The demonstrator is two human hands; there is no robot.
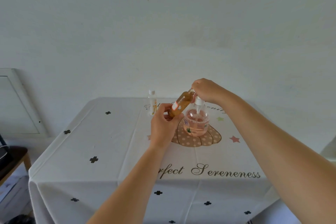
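My left hand (163, 125) grips the lower end of a small amber bottle (181, 102), held tilted above the table with its neck pointing up and to the right. My right hand (205, 90) has its fingers curled at the bottle's silver neck; whether a cap is between them is hidden. Just behind and below stands a clear round pump bottle (196, 123) with pink liquid and a white pump head.
A small clear bottle with a white cap (152, 102) stands near the table's far edge, left of my hands. The table wears a white printed cloth (109, 151). A dark wooden stool (14, 158) and a white framed panel (16, 103) are at the left.
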